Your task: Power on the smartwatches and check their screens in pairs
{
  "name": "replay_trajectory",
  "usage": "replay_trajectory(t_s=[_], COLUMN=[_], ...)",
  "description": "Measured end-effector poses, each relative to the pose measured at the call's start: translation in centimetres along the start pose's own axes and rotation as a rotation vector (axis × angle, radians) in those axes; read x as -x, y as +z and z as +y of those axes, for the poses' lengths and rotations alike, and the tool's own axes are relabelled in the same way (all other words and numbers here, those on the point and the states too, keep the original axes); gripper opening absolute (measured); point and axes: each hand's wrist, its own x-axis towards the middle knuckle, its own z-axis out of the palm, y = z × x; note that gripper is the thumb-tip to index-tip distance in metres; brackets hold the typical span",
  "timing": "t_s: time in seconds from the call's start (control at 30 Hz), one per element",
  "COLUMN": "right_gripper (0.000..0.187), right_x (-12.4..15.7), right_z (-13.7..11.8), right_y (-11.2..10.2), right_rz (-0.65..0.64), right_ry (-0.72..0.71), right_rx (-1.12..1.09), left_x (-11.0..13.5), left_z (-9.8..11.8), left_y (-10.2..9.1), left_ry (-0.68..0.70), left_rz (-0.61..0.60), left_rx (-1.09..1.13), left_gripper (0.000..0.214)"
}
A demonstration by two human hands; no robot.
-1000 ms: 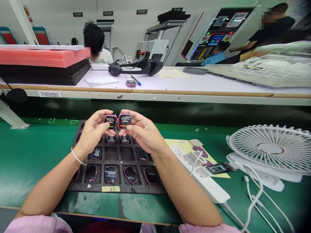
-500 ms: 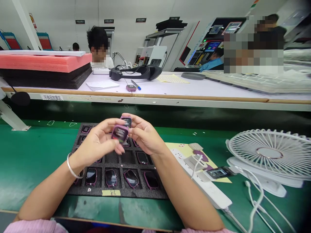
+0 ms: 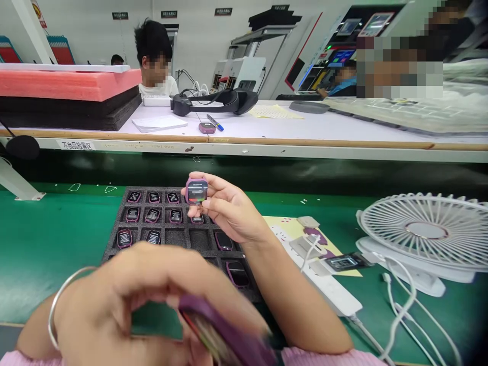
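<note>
Close to the camera, my left hand grips a purple smartwatch case, tilted and blurred, its lit screen seen edge-on. Farther out, my right hand pinches a second purple watch case by its sides, its screen lit with text facing me. Beneath both hands lies a black foam tray with purple watch cases in its compartments. Several of those in the back rows show lit text; one at the near right has a dark screen. My left hand hides much of the tray's front.
A white power strip with a plugged-in charger and cables lies right of the tray, beside a white fan. Above the green bench runs a shelf holding a black headset and pink foam. A co-worker sits behind it.
My left hand has moved away from my right hand, down and toward the camera, carrying its watch case. My right hand stays nearly in place with its own watch. The view has shifted slightly.
</note>
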Motion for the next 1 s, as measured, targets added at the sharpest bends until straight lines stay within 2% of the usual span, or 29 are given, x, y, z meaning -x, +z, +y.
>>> replay_trajectory(t_s=[0.07, 0.2, 0.27, 0.4, 0.53, 1.0], right_gripper=[0.047, 0.048, 0.047, 0.045, 0.044, 0.046], right_x=[0.3, 1.2, 1.7, 2.2, 2.0, 1.9], right_z=[-0.2, -0.5, -0.7, -1.0, -1.3, -1.6], right_y=[0.3, 1.1, 1.5, 2.0, 1.9, 1.6], right_rz=[-0.005, -0.067, -0.108, -0.152, -0.123, -0.087], right_ry=[-0.011, 0.032, 0.090, 0.216, 0.272, 0.211], right_rx=[0.004, -0.039, -0.103, -0.260, -0.325, -0.294], left_x=[-1.7, -5.5, -6.6, -7.1, -6.6, -6.3], left_z=[-0.1, -1.3, -1.9, -2.6, -2.3, -2.0], left_y=[-1.4, -5.0, -6.2, -6.8, -6.4, -5.6], left_ry=[0.021, 0.098, 0.061, -0.029, -0.037, -0.072], left_rz=[0.075, 0.417, 0.476, 0.425, 0.411, 0.375], left_rx=[0.045, -0.018, -0.051, -0.070, -0.083, -0.031], left_gripper=[0.033, 0.040, 0.041, 0.036, 0.031, 0.028])
